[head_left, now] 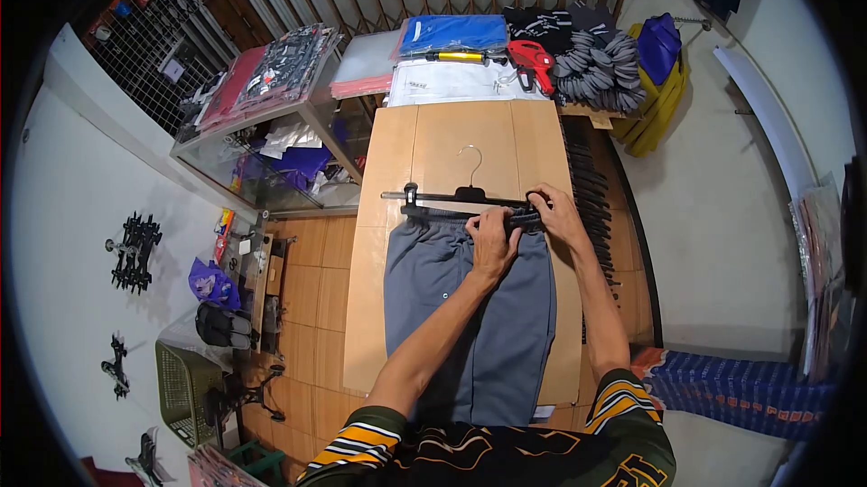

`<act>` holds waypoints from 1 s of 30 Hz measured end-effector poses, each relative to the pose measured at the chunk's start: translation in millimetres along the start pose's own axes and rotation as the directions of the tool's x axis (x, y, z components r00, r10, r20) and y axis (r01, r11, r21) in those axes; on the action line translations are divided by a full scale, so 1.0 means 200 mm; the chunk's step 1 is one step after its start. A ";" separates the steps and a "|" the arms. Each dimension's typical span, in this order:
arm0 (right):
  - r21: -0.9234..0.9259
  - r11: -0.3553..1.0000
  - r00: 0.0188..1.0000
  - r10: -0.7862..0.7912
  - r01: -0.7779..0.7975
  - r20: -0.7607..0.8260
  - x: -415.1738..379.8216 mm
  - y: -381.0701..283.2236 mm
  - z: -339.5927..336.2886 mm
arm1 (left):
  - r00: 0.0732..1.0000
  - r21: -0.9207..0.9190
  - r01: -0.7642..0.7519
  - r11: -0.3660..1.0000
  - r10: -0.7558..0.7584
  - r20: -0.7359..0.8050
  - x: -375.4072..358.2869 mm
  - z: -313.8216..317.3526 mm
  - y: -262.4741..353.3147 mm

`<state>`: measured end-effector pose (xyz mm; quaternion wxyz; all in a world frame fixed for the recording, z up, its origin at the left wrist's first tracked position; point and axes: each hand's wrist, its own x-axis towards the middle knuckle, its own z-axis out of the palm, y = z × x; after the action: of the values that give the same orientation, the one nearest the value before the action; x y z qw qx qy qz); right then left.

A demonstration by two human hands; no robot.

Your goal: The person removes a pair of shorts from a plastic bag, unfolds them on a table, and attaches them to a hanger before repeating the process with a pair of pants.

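Observation:
Grey elastic-waisted pants [424, 293] lie flat with the waistband pointing away from me. Across the waistband runs a black clip hanger [470, 193] with a metal hook. Its left clip [410, 196] sits at the left end of the waistband. My left hand [494, 243] is closed, pinching the waistband right of its middle. At the hanger's right end, my right hand [556, 216] is closed around the right clip, with thumb and fingers at the waistband's corner. Whether that clip is fastened is hidden by my fingers.
Under the pants is a cardboard-topped table [379, 153]. Beyond it are a blue packaged garment [454, 33], a red tape-gun-like tool [531, 65] and a pile of grey bundles [598, 67]. A glass case [271, 157] stands left, and black hangers [591, 207] line the table's right side.

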<state>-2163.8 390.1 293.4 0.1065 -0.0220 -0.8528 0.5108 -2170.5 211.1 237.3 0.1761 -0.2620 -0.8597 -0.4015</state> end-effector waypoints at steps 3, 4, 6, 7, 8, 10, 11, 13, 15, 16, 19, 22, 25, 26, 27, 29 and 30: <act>-0.006 1.000 0.999 -0.011 0.011 -0.044 0.01 0.05 0.04 | 1.000 -0.040 0.013 0.999 -0.013 0.000 0.00 -0.03 0.02; -0.010 1.000 0.998 -0.015 0.014 -0.064 0.00 0.05 0.06 | 0.999 -0.088 0.020 0.996 -0.023 -0.025 0.01 -0.05 0.03; -0.031 0.999 0.996 -0.029 0.027 -0.089 0.02 0.06 0.10 | 0.996 -0.178 0.030 0.984 -0.045 -0.079 0.02 -0.10 0.03; -0.047 0.998 0.995 -0.038 0.033 -0.097 0.03 0.07 0.11 | 0.995 -0.161 0.033 0.986 -0.047 -0.085 0.01 -0.14 0.02; -0.063 0.997 0.993 -0.046 0.039 -0.106 0.04 0.07 0.11 | 0.992 -0.104 0.057 0.993 -0.068 -0.105 -0.01 -0.19 0.00; -0.104 0.994 0.996 -0.051 0.043 -0.076 0.08 0.11 0.11 | 0.983 0.006 0.114 0.993 -0.112 -0.143 -0.04 -0.31 -0.05; -0.130 0.991 0.998 -0.040 0.033 -0.054 0.09 0.10 0.10 | 0.969 0.065 0.186 0.980 -0.173 -0.176 -0.05 -0.36 -0.09; -0.177 0.984 0.999 -0.004 -0.002 -0.034 0.11 0.04 0.10 | 0.926 0.130 0.320 0.938 -0.281 -0.251 -0.05 -0.45 -0.21; -0.320 0.946 0.984 -0.098 0.045 -0.152 0.17 -0.01 0.16 | 0.879 0.186 0.448 0.875 -0.393 -0.270 -0.01 -0.53 -0.31; -0.390 0.919 0.967 -0.149 0.059 -0.205 0.19 -0.03 0.21 | 0.859 0.218 0.494 0.842 -0.436 -0.268 0.00 -0.55 -0.36; -0.354 0.917 0.968 -0.231 0.183 -0.099 0.32 -0.13 0.42 | 0.811 0.281 0.581 0.764 -0.573 -0.116 0.02 -0.57 -0.46; -0.290 0.925 0.969 -0.235 0.245 0.070 0.44 -0.23 0.67 | 0.760 0.282 0.627 0.726 -0.650 -0.016 0.03 -0.58 -0.54; -0.310 0.930 0.967 -0.134 0.198 0.216 0.51 -0.26 0.89 | 0.679 0.246 0.698 0.673 -0.731 0.073 0.07 -0.62 -0.60; -0.332 0.927 0.963 -0.088 0.173 0.256 0.54 -0.26 0.94 | 0.644 0.236 0.719 0.654 -0.755 0.127 0.08 -0.63 -0.61; -0.348 0.918 0.957 -0.095 0.190 0.273 0.56 -0.25 0.98 | 0.608 0.225 0.739 0.634 -0.773 0.180 0.10 -0.65 -0.63; -0.374 0.917 0.938 0.004 0.135 0.347 0.62 -0.23 1.04 | 0.597 0.193 0.744 0.640 -0.766 0.238 0.12 -0.67 -0.66; -0.393 0.914 0.923 0.058 0.104 0.381 0.64 -0.23 1.05 | 0.611 0.152 0.743 0.652 -0.753 0.246 0.11 -0.66 -0.72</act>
<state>-2329.0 204.9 257.6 -0.0636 0.0672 -0.9443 0.3157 -2261.8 37.1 243.0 -0.1297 0.0679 -0.9131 -0.3805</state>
